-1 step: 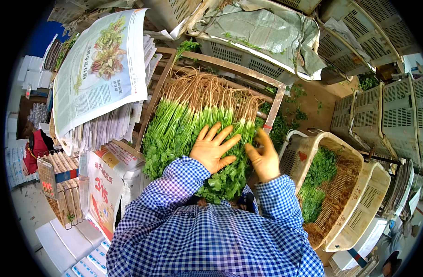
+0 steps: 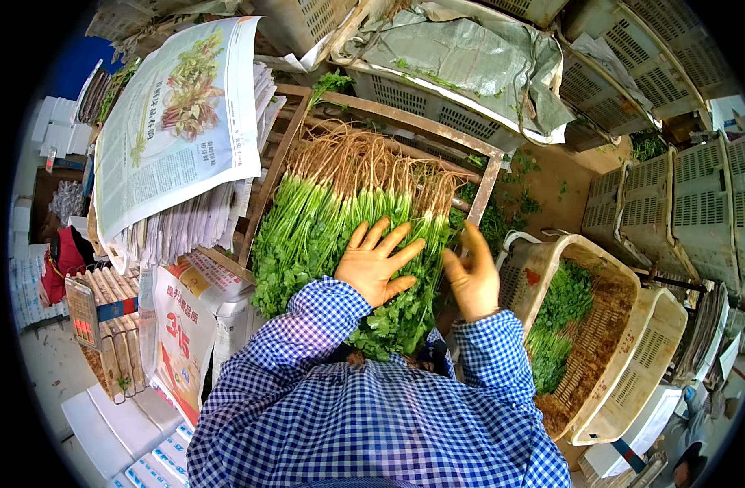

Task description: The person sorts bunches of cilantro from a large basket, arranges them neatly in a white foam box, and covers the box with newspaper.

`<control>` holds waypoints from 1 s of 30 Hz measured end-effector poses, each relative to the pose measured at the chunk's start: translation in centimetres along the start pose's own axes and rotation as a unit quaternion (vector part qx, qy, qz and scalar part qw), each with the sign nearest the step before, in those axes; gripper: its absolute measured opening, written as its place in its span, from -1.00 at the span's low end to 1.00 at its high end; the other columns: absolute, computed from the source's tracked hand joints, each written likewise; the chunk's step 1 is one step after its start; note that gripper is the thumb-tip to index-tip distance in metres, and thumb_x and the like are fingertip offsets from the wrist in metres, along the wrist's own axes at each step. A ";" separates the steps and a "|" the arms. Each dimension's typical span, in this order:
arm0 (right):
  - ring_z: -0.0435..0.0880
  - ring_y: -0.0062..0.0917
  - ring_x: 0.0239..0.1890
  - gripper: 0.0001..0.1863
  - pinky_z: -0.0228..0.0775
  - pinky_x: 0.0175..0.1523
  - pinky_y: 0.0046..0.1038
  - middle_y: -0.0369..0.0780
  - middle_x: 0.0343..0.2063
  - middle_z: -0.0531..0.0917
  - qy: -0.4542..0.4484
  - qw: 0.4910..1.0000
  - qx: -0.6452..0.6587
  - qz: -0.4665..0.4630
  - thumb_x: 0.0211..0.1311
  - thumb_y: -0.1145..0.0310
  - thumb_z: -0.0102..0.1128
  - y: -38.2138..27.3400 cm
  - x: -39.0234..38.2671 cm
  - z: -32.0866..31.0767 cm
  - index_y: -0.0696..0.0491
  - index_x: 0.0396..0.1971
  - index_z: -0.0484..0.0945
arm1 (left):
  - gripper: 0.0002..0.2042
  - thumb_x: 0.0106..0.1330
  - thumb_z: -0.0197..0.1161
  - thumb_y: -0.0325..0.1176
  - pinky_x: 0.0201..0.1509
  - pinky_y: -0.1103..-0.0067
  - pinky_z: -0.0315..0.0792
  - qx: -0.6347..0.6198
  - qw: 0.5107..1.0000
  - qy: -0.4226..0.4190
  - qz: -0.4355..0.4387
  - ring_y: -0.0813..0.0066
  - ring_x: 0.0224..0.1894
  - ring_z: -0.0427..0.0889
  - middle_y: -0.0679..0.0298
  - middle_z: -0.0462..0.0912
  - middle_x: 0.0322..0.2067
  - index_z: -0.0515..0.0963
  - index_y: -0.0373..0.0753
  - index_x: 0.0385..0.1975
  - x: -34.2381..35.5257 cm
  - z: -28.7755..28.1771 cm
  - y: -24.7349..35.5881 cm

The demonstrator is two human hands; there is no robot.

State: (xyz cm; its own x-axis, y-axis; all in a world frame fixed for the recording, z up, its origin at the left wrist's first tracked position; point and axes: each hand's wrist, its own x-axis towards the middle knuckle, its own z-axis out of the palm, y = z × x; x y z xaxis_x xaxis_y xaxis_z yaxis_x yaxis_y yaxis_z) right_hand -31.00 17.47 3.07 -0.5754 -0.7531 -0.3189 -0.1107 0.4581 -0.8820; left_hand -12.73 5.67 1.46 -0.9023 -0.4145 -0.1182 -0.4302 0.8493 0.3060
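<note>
A wide layer of coriander (image 2: 307, 211) lies side by side in a rusty metal frame (image 2: 490, 183). Its brown roots point away from me and its green leaves toward me. My left hand (image 2: 378, 264), in what looks like a yellow glove, rests flat on the stems near the right part of the layer, fingers spread. Just beyond the right edge of the greens is my right hand (image 2: 475, 281), gloved alike. Its thumb and fingers are apart with nothing between them, beside the frame's right bar.
A newspaper stack (image 2: 177, 122) stands left of the frame. To the right, a plastic crate (image 2: 624, 268) holds more greens. Behind the frame sits a crate covered with a grey-green sheet (image 2: 462, 57). Stacked crates (image 2: 697, 203) line the far right.
My right hand has shifted a little to the right, away from the edge of the coriander. My left hand stays in place on the stems.
</note>
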 end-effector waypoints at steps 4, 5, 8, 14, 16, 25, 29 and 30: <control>0.72 -0.48 -0.20 -0.35 0.62 -0.09 -0.45 -0.02 0.08 0.64 0.035 0.999 -0.014 -0.029 0.36 0.24 0.29 -0.6 2.0 -0.7 0.13 0.36 0.31 | -0.35 0.37 0.09 0.20 0.52 -0.03 -0.05 0.011 1.000 0.001 0.001 -0.11 0.46 0.14 0.11 0.21 0.44 0.26 0.15 0.43 0.3 -0.2 0.2; 0.73 -0.46 -0.19 -0.35 0.62 -0.09 -0.43 -0.02 0.06 0.65 0.009 1.000 -0.023 -0.016 0.36 0.21 0.29 -0.7 2.5 -0.4 0.13 0.36 0.33 | -0.34 0.37 0.10 0.20 0.52 -0.03 -0.05 0.007 1.000 -0.009 -0.001 -0.12 0.46 0.14 0.10 0.21 0.44 0.26 0.14 0.43 0.3 -0.2 0.3; 0.72 -0.37 -0.16 -0.37 0.60 -0.05 -0.35 -0.05 -0.04 0.68 0.009 0.993 -0.114 0.004 0.28 0.13 0.36 -0.2 3.0 2.8 0.09 0.27 0.43 | -0.33 0.37 0.11 0.19 0.53 -0.02 -0.06 0.008 1.000 -0.027 -0.007 -0.13 0.47 0.12 0.07 0.23 0.42 0.25 0.08 0.43 0.5 -0.7 0.3; 0.73 -0.42 -0.17 -0.48 0.60 -0.04 -0.40 -0.10 -0.13 0.71 0.002 0.991 -0.136 -0.010 0.26 0.32 0.36 2.3 3.2 2.1 0.12 0.19 0.48 | -0.31 0.43 -0.02 0.23 0.55 0.01 -0.08 -0.119 0.988 0.084 -0.041 -0.11 0.49 0.11 0.02 0.29 0.40 0.27 -0.09 0.41 -2.6 -1.2 -0.5; 0.73 -0.44 -0.16 -0.49 0.60 -0.03 -0.41 -0.10 -0.09 0.71 0.012 0.998 -0.056 0.017 0.30 0.32 0.32 1.8 2.0 1.8 0.12 0.22 0.46 | -0.30 0.43 -0.07 0.27 0.55 0.00 -0.09 -0.101 0.990 0.091 -0.044 -0.11 0.48 0.12 0.00 0.34 0.36 0.32 -0.12 0.39 -3.8 -1.6 0.1; 0.65 -0.22 0.07 -0.29 0.54 0.12 -0.33 0.07 0.10 0.58 -0.029 0.996 0.049 0.066 0.28 0.24 0.35 0.8 1.7 4.0 0.18 0.34 0.29 | -0.32 0.36 0.08 0.22 0.52 -0.15 -0.25 0.013 1.000 0.017 0.007 -0.10 0.52 0.00 0.11 0.23 0.44 0.32 -0.01 0.39 -3.5 -1.0 3.7; 0.65 -0.40 -0.02 -0.46 0.54 0.05 -0.44 -0.04 0.03 0.63 0.016 0.981 0.141 0.131 0.37 0.48 0.20 1.1 1.3 3.7 0.26 0.29 0.29 | -0.32 0.33 0.17 0.16 0.51 -0.15 -0.21 -0.020 0.997 0.069 -0.005 -0.08 0.48 0.10 0.12 0.31 0.39 0.33 -0.02 0.39 -3.4 -3.0 3.3; 0.65 -0.39 0.00 -0.46 0.54 0.06 -0.45 -0.03 0.04 0.62 0.012 0.979 0.160 0.123 0.38 0.48 0.19 1.6 1.4 3.9 0.27 0.30 0.28 | -0.32 0.32 0.19 0.15 0.51 -0.16 -0.21 -0.018 0.998 0.057 -0.017 -0.08 0.48 0.11 0.12 0.31 0.39 0.32 -0.02 0.40 -3.2 -2.7 2.9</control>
State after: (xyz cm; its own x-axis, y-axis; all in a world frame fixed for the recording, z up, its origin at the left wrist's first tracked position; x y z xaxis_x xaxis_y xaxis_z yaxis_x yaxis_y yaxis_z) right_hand -28.87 15.28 -0.13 -0.5724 -0.6255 -0.5303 0.2906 0.4500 -0.8444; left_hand -11.06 8.59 5.33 -0.8771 -0.4797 -0.0220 -0.4582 0.8223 0.3375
